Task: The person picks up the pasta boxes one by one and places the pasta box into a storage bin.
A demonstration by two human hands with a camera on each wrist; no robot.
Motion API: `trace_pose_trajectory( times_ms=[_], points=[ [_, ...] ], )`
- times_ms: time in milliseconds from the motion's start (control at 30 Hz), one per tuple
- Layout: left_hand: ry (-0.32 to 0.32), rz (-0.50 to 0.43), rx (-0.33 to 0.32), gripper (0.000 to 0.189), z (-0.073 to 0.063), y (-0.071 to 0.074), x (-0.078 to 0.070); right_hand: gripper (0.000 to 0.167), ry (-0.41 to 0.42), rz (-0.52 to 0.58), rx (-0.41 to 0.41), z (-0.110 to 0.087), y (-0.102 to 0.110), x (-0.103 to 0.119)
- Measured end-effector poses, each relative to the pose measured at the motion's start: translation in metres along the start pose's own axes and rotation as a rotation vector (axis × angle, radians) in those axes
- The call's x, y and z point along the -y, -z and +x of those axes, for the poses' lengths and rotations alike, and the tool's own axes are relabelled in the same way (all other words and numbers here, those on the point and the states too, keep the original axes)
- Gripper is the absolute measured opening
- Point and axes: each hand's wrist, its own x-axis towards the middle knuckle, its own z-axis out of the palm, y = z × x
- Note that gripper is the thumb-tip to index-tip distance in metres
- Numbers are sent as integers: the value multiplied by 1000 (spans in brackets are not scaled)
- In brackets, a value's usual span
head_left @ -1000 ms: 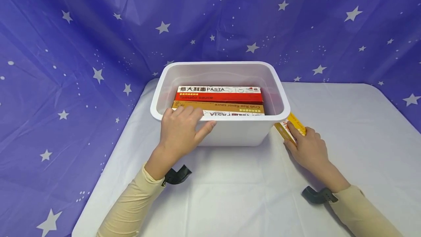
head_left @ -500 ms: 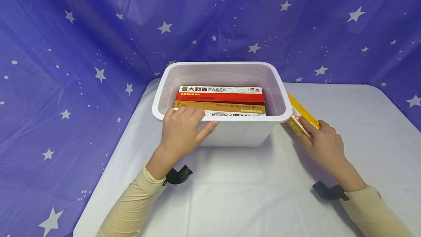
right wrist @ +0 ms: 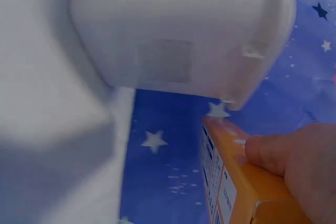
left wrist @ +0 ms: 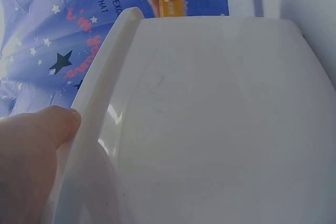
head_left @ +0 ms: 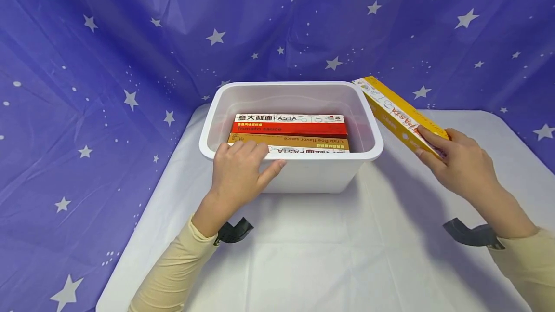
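A white plastic bin (head_left: 303, 173) stands on the table, holding a red tomato sauce pasta box (head_left: 299, 128) and a brown crab roe pasta box (head_left: 277, 139) lying side by side. My left hand (head_left: 238, 172) grips the bin's front rim, fingers over the edge and thumb outside along it. To the right of the bin, my right hand (head_left: 464, 160) holds a yellow curry pasta box (head_left: 401, 114) by its near end, raised above the table and slanting up toward the bin's back right corner. In the right wrist view the thumb lies along the orange-yellow box (right wrist: 247, 171).
A white cloth (head_left: 312, 254) covers the table. Behind it and at the left hangs a purple-blue curtain (head_left: 277, 23) with white stars. Each wrist wears a dark curved camera mount, such as the right one (head_left: 470, 235).
My right hand has lifted the yellow pasta box from low beside the bin, moving up and to the right, so more of the box shows. The left hand stays on the rim.
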Motion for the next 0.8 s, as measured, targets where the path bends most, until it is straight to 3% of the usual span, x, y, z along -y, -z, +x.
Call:
trace_pose_trajectory(
  times_ms=[333,533,800],
  points=[
    [4,-4,-7,46,0,0,0,56,45,-48,-19,23,47,8],
    [7,-6,-2,46,0,0,0,54,105,-9,-61,35,61,16],
    [3,-5,-13,46,-1,0,0,52,195,17,-38,54,74,33]
  ],
)
